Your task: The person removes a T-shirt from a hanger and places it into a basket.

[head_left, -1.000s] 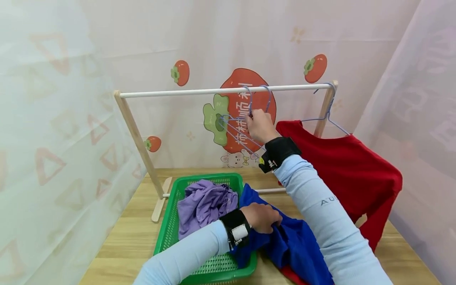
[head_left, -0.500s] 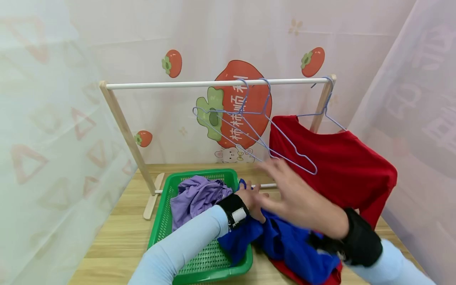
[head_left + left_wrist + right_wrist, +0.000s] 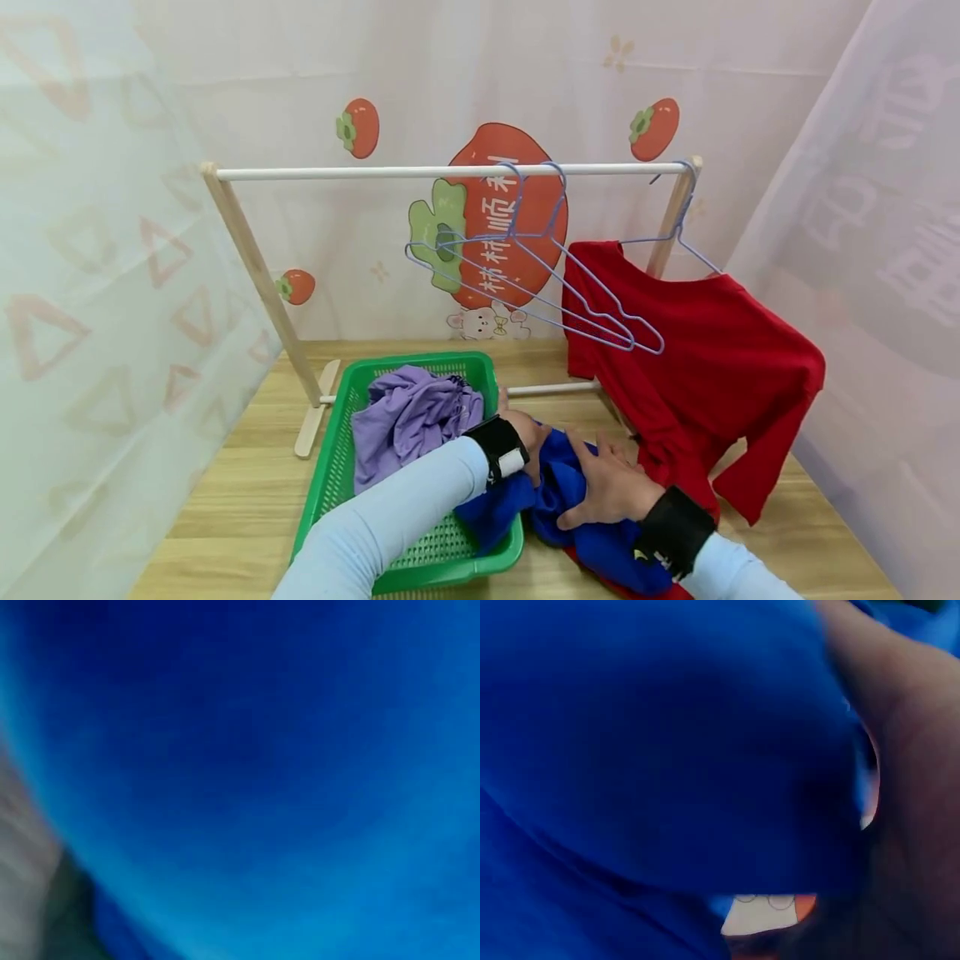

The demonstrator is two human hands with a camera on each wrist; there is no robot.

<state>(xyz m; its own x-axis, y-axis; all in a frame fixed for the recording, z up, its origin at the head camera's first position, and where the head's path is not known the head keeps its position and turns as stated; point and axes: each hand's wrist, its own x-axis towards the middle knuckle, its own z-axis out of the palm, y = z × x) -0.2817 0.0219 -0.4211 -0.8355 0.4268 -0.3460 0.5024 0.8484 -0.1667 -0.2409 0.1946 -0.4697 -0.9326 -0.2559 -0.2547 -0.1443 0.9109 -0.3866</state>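
A crumpled blue garment (image 3: 558,471) lies partly over the right side of the green basket (image 3: 495,558) and partly on the table, with red cloth showing beneath it. My left hand (image 3: 527,433) rests on its left part, fingers loosely spread. Spread fingers of my right hand (image 3: 611,487) touch the same garment farther right. Blue cloth (image 3: 255,787) fills nearly all of the left wrist view. In the right wrist view, blue cloth (image 3: 667,765) lies beside my right hand (image 3: 922,750), and a white-and-orange patch (image 3: 765,911) peeks out below.
Purple clothing (image 3: 412,417) lies in the basket. Behind, a white rail (image 3: 337,173) on a wooden-legged rack carries two bare blue hangers (image 3: 555,287). A red long-sleeved top (image 3: 682,350) hangs at its right end. A wooden table (image 3: 210,517) is underneath.
My right hand has let go of the hangers and come down onto the blue garment. The hangers have swung round on the rail. My left hand's fingers have loosened from their grip on the cloth.
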